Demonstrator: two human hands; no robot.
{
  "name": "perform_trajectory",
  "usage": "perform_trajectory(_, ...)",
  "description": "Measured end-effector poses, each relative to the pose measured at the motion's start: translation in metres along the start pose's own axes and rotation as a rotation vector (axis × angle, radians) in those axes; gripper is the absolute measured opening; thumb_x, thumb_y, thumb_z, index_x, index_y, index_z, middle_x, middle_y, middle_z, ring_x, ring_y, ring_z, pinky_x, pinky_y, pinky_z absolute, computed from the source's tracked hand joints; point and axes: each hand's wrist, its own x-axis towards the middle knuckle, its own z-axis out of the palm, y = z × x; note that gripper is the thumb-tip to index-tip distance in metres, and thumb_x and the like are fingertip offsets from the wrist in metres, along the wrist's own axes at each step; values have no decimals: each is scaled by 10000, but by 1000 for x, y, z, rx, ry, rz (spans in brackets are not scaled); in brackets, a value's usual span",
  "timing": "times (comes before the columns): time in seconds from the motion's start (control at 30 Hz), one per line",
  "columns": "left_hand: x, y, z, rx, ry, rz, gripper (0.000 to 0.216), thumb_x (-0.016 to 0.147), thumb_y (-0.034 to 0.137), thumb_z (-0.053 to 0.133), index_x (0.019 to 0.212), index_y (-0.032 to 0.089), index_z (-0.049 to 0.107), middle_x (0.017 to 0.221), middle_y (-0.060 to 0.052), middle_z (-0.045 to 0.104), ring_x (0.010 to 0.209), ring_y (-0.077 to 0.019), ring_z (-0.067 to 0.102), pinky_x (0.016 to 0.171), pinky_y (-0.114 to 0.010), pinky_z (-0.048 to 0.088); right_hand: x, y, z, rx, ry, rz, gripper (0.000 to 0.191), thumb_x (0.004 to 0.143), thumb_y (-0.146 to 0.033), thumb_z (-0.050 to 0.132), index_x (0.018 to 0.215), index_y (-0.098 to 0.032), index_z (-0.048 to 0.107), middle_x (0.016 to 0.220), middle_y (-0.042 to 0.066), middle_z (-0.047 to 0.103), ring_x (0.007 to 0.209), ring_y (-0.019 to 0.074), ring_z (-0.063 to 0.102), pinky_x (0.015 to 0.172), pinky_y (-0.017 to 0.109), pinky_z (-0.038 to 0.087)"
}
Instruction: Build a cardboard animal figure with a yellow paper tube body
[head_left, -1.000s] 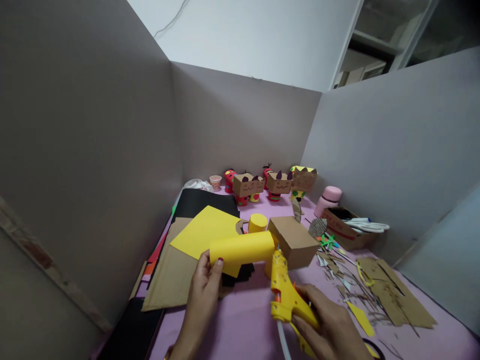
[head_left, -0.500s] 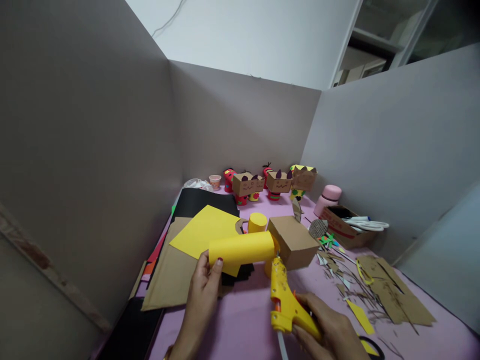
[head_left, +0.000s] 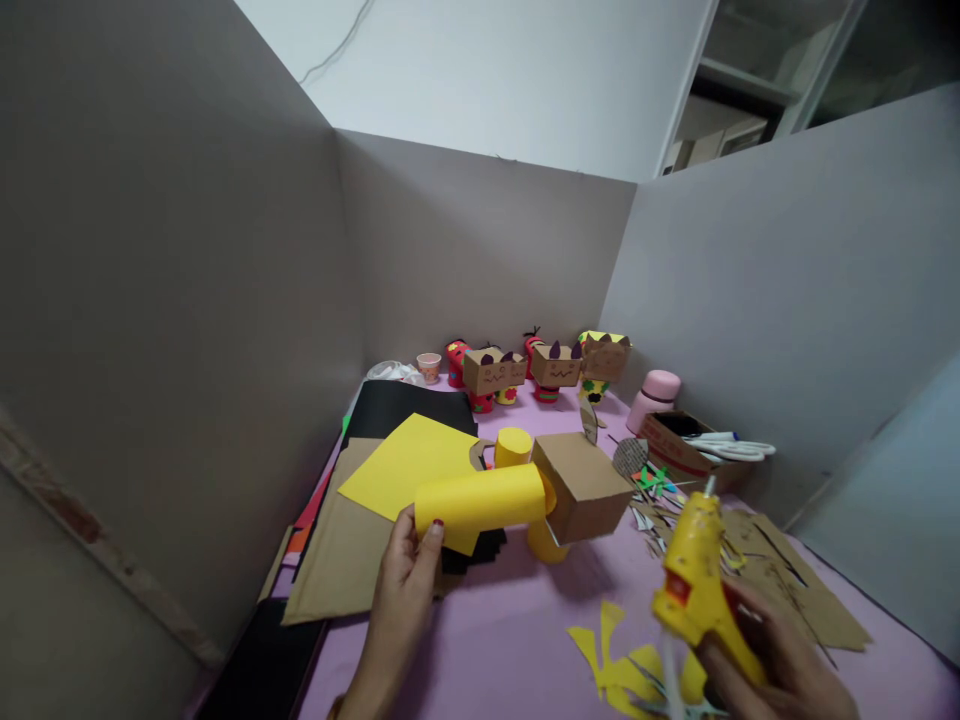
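The left hand (head_left: 409,570), thumb and fingers closed around the near end of a yellow tube (head_left: 480,498), held it sideways at the middle of the frame. The tube's right end met or nearly met a cardboard box (head_left: 589,485); contact could not be told for certain. At the lower right, the right hand (head_left: 780,645) was curled about the handle of a glue gun (head_left: 694,565), its nozzle pointing up, well apart from the tube. Yellow scraps (head_left: 622,670) lay on the worktop (head_left: 480,650) at the bottom of the frame. The step looked like gluing tube to box; the next move seemed to call for lining up that end and pressing steadily, nozzle kept clear.
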Motion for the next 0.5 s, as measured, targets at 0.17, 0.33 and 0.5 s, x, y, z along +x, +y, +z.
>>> perform_trajectory(0.17,0,2,3,-15,21,-6,400,787,472,600,1085,217,524,1076,-52,647,939,-185,616,828,-268,463,27,56,6,-185,-42,105,512,772,-566,489,1024,-134,597,1031,194,678,955,357,646,808,490,531)
perform_trajectory(0.33,0,1,3,-3,43,-1,421,783,493,605,1095,220,530,1051,-47,655,972,-187,612,831,-255,460,29,94,14,-281,-243,69,572,763,-524,508,1074,-59,624,1073,242,672,981,378,643,834,496,517)
perform_trajectory(0.5,-1,0,4,33,34,5,410,823,496,564,1123,226,491,1087,-52,628,1026,-196,590,876,-274,443,51,68,-10,-112,-216,151,573,699,-599,588,1045,-147,661,1113,195,673,1043,388,608,888,544,479)
